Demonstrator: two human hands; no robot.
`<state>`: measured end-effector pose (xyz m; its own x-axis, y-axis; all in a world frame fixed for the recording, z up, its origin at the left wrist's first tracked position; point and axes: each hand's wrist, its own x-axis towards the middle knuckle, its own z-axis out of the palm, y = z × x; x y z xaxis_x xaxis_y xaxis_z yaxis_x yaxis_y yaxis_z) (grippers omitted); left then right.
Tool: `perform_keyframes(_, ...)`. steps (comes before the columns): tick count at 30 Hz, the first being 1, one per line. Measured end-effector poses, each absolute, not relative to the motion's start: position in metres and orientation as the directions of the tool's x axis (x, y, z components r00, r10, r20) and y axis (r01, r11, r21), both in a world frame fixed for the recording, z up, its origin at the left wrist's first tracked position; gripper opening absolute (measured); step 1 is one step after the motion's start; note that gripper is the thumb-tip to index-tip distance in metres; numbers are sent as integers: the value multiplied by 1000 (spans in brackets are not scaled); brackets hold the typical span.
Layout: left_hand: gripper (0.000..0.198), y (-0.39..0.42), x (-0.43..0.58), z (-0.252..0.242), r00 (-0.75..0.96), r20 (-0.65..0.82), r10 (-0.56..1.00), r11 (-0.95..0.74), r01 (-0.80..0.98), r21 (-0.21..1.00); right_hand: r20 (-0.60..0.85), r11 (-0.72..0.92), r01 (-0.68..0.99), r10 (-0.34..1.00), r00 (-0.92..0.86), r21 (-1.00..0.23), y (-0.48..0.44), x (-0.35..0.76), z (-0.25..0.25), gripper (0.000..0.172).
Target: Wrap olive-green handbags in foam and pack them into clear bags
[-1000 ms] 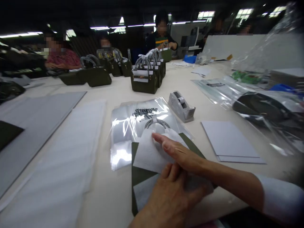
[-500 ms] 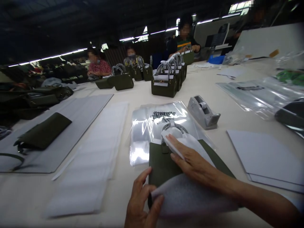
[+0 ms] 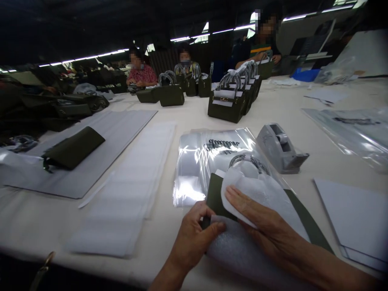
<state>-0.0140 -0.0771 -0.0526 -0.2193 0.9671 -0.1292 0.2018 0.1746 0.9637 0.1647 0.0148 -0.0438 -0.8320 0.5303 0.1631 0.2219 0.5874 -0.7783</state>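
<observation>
Foam sheet [image 3: 260, 194] lies over a flat olive bag [image 3: 216, 196] at six o'clock on the table [image 3: 194, 117]. The left hand [image 3: 194, 238] pinches its near edge; the right hand [image 3: 266, 226] presses flat on top, fingers together. Wrapping looks partly done: the bag's ten o'clock corner shows bare, tape dispenser [image 3: 280, 147] at one o'clock untouched

A single camera is sitting on the person's head, looking forward and down along the table [image 3: 197, 115]. It is hanging close over the left hand [image 3: 194, 238] and right hand [image 3: 266, 226] on the foam sheet [image 3: 236, 250], which are filling the lower edge. Farther up it is taking in the tape dispenser [image 3: 280, 147], the bags [image 3: 226, 106] and the seated people [image 3: 141, 74] at the far side.
</observation>
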Motion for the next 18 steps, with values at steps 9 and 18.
perform_keyframes(9,25,-70,-19,-59,-189,-327,926,322,-59,945,137,804,287,410,-902,-521,17,149,-33,50)
perform_keyframes(18,22,-72,-26,-51,-155,-265,952,294,218,931,98,730,488,597,-796,-478,51,161,-1,30)
